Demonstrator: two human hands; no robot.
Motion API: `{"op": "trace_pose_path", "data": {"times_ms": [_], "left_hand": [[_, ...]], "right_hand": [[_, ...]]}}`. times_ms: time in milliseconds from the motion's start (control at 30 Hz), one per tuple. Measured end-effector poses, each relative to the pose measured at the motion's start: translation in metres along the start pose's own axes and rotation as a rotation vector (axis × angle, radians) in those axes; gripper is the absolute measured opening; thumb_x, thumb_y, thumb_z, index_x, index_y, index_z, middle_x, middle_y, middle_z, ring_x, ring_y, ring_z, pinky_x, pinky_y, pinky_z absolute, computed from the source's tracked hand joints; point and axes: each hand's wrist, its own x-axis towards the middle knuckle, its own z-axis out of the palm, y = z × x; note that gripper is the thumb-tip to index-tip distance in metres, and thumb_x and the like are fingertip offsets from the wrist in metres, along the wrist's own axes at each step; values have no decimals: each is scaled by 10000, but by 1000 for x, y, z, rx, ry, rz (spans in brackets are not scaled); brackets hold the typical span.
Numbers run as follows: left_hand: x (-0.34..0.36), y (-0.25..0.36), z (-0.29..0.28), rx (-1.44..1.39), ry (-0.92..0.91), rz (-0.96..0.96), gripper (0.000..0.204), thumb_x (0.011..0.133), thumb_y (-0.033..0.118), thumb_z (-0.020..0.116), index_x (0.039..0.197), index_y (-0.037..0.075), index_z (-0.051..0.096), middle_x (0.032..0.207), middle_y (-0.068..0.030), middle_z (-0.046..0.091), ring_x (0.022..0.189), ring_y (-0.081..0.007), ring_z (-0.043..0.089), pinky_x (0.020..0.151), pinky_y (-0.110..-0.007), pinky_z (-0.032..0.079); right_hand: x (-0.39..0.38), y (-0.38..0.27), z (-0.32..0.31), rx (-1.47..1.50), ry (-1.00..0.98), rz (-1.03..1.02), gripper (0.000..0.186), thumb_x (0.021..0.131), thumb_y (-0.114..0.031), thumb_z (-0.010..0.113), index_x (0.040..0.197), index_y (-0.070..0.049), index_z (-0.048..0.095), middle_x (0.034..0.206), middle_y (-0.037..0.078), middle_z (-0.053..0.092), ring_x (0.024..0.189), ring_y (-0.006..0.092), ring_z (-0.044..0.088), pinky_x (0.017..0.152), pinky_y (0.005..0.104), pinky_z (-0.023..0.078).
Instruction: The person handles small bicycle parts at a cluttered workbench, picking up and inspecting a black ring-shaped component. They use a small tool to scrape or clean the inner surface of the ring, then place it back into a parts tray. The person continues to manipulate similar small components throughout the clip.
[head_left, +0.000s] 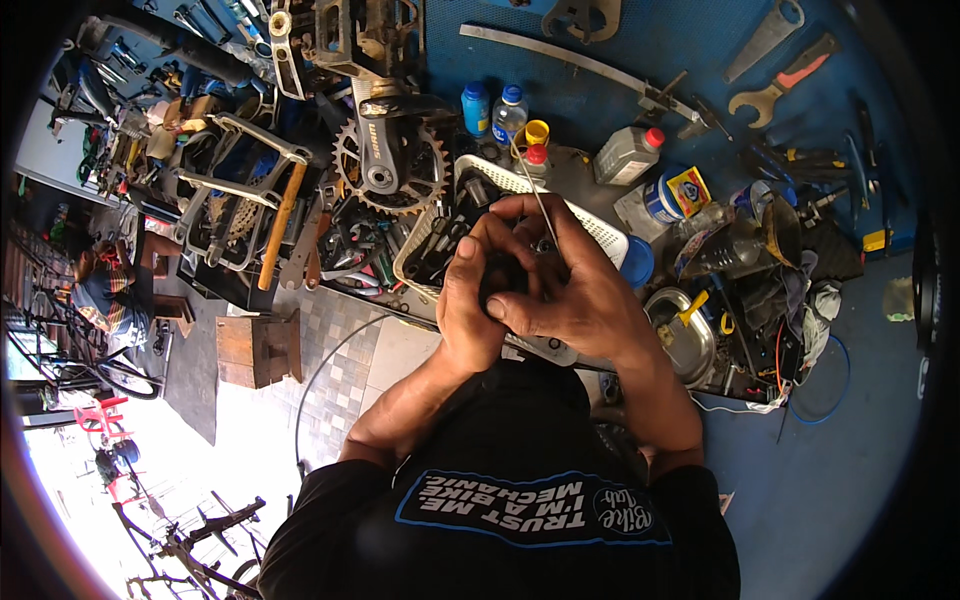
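Note:
My left hand [470, 310] and my right hand [570, 300] are raised together over a white plastic basket [600, 228] of dark tools and parts. Their fingers curl around a small dark part [496, 275], which is mostly hidden between them; its shape I cannot make out. A thin metal rod [530, 180] slants up from beside my right fingers toward the bottles behind; whether I grip it, I cannot tell.
Behind are a crankset [380, 175], bike frame parts [240, 160], bottles [625, 155] and a pegboard [690, 40] with wrenches. A steel tray [680, 365] lies right, a wooden box [252, 352] left. A seated person [105, 280] is among bicycles at far left.

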Motion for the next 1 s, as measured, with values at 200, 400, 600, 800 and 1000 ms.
{"op": "trace_pose_path", "data": {"times_ms": [200, 400, 600, 800, 1000], "left_hand": [[-5, 0, 4, -82, 8, -36, 608, 1084, 550, 240, 973, 24, 524, 895, -153, 611, 807, -189, 585, 789, -327, 494], [2, -1, 0, -609, -78, -271, 646, 1098, 600, 213, 1026, 45, 537, 554, -79, 441, 385, -128, 276, 353, -282, 240], [4, -5, -3, -721, -112, -299, 664, 1102, 623, 202, 1055, 58, 549, 532, -80, 403, 389, -115, 234, 350, -274, 211], [3, -6, -2, -725, -95, -298, 665, 1102, 627, 209, 1068, 61, 556, 547, -93, 426, 393, -109, 230, 348, -267, 215], [2, -1, 1, -664, -30, -285, 628, 1110, 596, 225, 1064, 68, 560, 536, -66, 397, 420, -111, 260, 344, -242, 236]], "right_hand": [[-7, -2, -4, 49, -26, 8, 856, 755, -142, 900, 1486, -47, 464, 1167, 47, 510, 941, 100, 590, 804, 261, 511], [-22, -13, -7, -74, 295, -209, 823, 921, -521, 749, 1505, -22, 455, 983, 13, 507, 667, 16, 450, 557, 167, 346], [-36, -12, -16, -143, 358, -354, 792, 1060, -620, 449, 1469, 57, 469, 751, -8, 497, 571, 22, 378, 498, 174, 280], [-43, -18, -17, -271, 399, -374, 714, 1086, -536, 466, 1411, 93, 560, 719, -28, 471, 616, 30, 402, 555, 193, 320], [-49, -26, -15, -403, 457, -353, 492, 1084, -320, 572, 1385, 67, 614, 770, -28, 512, 682, 47, 445, 641, 206, 358]]}}
